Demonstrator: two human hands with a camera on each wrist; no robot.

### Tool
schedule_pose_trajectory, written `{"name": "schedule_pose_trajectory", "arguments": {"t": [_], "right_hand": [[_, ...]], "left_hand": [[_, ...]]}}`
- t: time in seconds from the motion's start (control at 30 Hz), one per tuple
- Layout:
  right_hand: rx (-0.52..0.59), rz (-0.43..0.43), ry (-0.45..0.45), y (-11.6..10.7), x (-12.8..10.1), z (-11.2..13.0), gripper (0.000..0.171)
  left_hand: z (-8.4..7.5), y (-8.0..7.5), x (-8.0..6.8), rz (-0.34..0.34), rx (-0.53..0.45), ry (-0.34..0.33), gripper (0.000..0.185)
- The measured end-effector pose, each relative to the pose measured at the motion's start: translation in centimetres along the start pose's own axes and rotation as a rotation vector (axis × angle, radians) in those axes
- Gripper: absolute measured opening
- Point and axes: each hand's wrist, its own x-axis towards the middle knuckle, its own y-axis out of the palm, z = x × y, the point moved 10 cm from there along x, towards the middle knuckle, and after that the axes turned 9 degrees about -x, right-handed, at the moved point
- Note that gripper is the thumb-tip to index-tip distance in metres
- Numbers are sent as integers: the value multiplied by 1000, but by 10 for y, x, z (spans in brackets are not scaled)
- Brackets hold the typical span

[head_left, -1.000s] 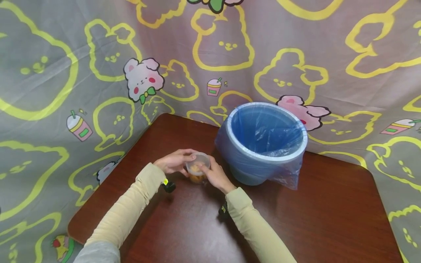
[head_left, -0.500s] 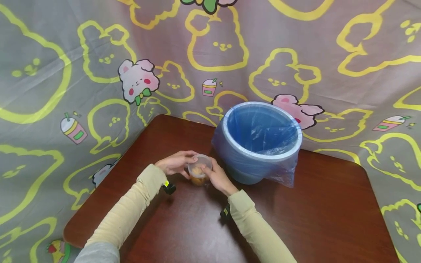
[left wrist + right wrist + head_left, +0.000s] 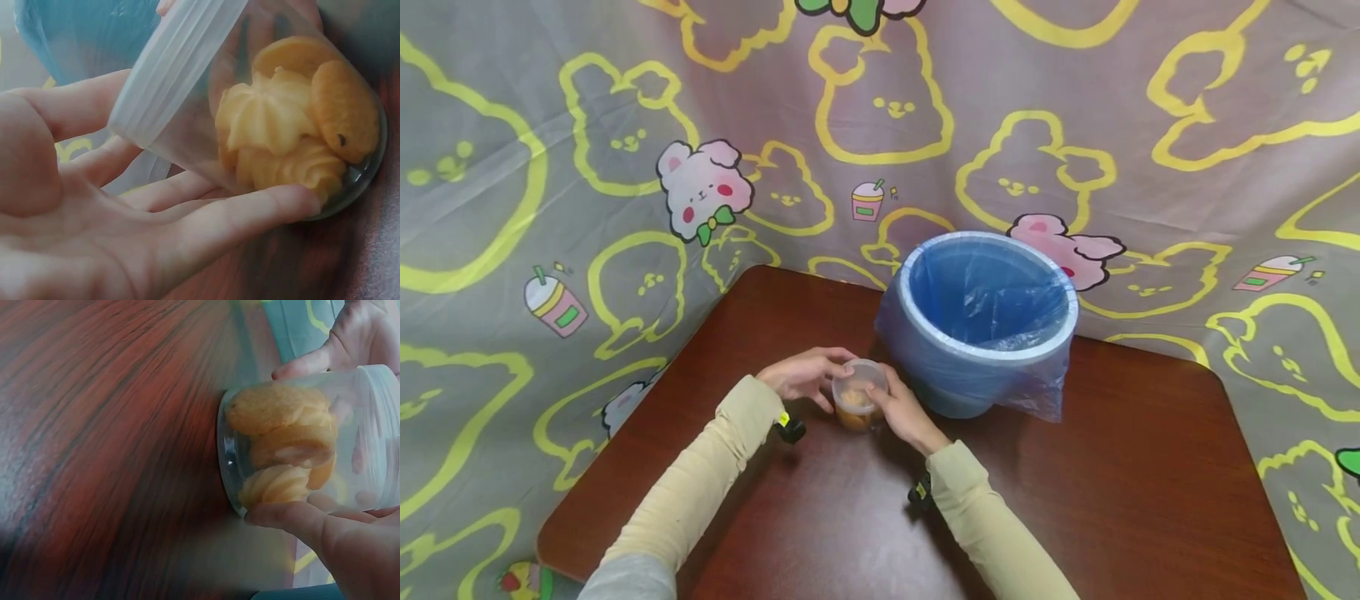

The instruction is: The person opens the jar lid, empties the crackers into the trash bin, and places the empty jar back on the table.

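Observation:
A clear plastic jar (image 3: 858,415) with a ribbed translucent lid (image 3: 178,69) sits between my two hands, holding several golden cookies (image 3: 272,112), one with a swirled top. My right hand (image 3: 912,417) grips the jar from the right; in the right wrist view its thumb (image 3: 284,515) lies along the wall down near the base. My left hand (image 3: 801,375) is at the jar's left. Its fingers (image 3: 231,222) are spread and nearly straight, touching the lid and side, with the palm apart from it. Whether the base touches the table cannot be told.
A blue bin (image 3: 951,354) lined with a thin blue plastic bag (image 3: 1033,387) stands just beyond the right hand. The dark reddish-brown table (image 3: 1112,500) has rounded corners. A patterned curtain (image 3: 760,100) hangs behind and to the left.
The head view has shifted slightly, so the bin and curtain sit a little further left. The jar and hands have come slightly nearer the person. The left fingers look somewhat looser on the jar.

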Motion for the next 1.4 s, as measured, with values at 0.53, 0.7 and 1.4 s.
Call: {"name": "schedule_pose_trajectory", "arguments": {"t": [0.53, 0.7, 1.4], "right_hand": [[25, -2, -13, -9, -9, -9, 46], [37, 2, 4, -10, -11, -11, 45], [20, -14, -17, -15, -16, -16, 45]], "left_hand": [[5, 11, 5, -2, 1, 48, 42], [5, 15, 4, -2, 2, 61, 44], [6, 22, 5, 41, 22, 60, 43]]}}
